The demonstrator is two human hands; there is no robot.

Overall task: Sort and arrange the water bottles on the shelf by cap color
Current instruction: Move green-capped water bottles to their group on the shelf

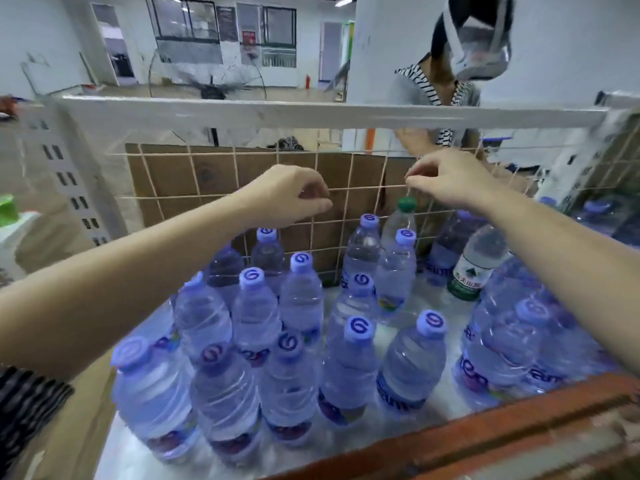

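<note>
Both hands hold the string net (367,187): the left hand (291,195) pinches a strand, the right hand (450,181) another. Purple-capped bottles (301,296) stand before the net, and the green-capped bottle (403,211) is hard by it, under the right hand. They look full, so likely heavy, slick and thin-walled; grip the neck

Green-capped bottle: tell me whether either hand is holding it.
No. The left hand and the right hand both pinch the cord mesh, while the green-capped bottle stands untouched below them.
</note>
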